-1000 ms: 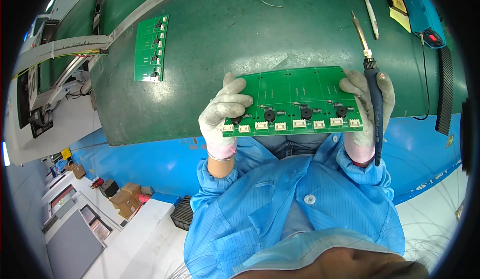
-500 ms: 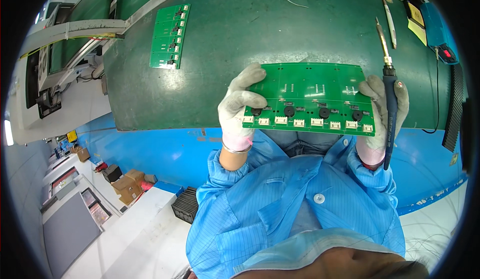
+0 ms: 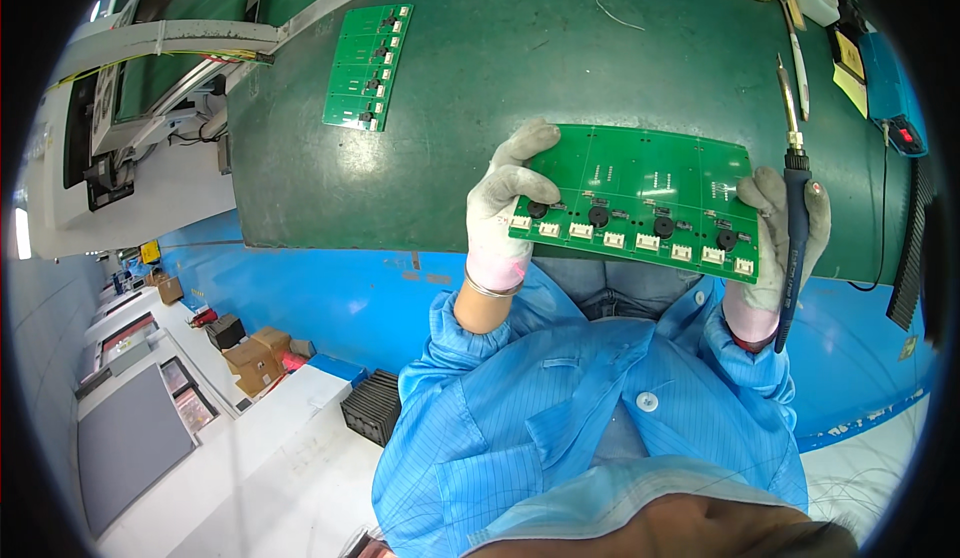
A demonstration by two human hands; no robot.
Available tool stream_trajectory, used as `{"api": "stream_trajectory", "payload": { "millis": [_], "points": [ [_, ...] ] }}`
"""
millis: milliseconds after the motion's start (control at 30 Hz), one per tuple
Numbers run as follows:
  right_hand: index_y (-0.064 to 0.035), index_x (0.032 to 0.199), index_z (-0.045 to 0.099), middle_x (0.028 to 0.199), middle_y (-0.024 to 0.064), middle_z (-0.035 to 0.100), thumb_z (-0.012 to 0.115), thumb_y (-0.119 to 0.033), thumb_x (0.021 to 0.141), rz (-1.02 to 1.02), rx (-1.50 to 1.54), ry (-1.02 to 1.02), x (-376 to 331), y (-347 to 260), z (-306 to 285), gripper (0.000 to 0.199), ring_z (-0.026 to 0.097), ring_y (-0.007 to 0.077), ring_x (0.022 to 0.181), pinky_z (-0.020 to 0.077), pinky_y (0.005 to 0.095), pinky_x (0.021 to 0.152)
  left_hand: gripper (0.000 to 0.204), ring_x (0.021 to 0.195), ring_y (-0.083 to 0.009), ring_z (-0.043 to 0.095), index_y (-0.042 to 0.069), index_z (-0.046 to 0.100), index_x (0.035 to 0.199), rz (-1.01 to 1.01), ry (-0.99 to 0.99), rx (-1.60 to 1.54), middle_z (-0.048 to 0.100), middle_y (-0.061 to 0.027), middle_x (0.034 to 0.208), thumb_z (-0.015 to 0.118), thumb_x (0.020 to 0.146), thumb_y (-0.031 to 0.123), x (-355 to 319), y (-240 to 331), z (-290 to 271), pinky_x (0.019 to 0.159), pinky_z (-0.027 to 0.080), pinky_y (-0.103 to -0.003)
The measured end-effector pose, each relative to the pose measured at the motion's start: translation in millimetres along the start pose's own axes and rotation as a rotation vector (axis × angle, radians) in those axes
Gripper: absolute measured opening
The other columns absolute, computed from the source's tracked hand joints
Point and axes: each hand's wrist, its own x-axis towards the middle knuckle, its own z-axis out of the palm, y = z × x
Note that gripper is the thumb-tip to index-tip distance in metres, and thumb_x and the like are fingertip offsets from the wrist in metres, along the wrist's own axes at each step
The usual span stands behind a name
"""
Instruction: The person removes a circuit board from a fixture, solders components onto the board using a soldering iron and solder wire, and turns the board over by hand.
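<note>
Green circuit board (image 3: 640, 198) held up off green surface (image 3: 500, 88), gripped at both ends. Left hand (image 3: 505, 213) closed on left edge, thumb on top. Right hand (image 3: 775, 228) closed on right edge, also pinching blue-handled soldering iron (image 3: 795, 208), tip pointing away. Versus a second ago: board shifted right and tilted slightly clockwise, grip unchanged. Reads as inspection of connector row and black round parts, no soldering contact. Second green board (image 3: 368, 68) lying flat, far left, untouched.
</note>
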Motion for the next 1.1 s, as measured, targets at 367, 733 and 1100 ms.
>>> {"api": "stream_trajectory", "payload": {
  "millis": [367,733,1100],
  "points": [
    [-0.0104,0.141,0.033,0.125,0.0253,0.055,0.055,0.004,0.089,-0.04,-0.041,-0.02,3.6,4.1,-5.5,0.058,0.062,0.0293,0.108,0.0511,0.0327,0.095,0.009,0.13,-0.0328,0.041,0.003,0.069,0.081,-0.17,0.145,0.018,0.048,-0.0173,0.136,0.07,0.072,0.006,4.1,6.3,12.4,0.109,0.032,-0.041],
    [-0.0077,0.139,0.034,0.122,0.0237,0.056,0.061,0.001,0.086,-0.036,-0.113,0.077,4.0,3.1,-5.1,0.06,0.063,0.0271,0.103,0.0516,0.0331,0.09,0.011,0.13,-0.0325,0.04,0.003,0.068,0.085,-0.095,0.1,0.055,0.04,-0.0167,0.143,0.068,0.074,0.004,8.1,-1.5,16.8,0.108,0.034,-0.039],
    [-0.0034,0.139,0.031,0.129,0.0217,0.052,0.05,-0.007,0.094,0.144,-0.048,0.213,4.9,4.1,-10.7,0.049,0.06,0.0286,0.11,0.0502,0.034,0.095,0.014,0.115,-0.0275,0.053,0.004,0.066,0.091,-0.032,-0.081,0.314,0.058,-0.0137,0.124,0.062,0.077,0.004,11.8,9.4,16.7,0.099,0.04,-0.034]
  ]
}}
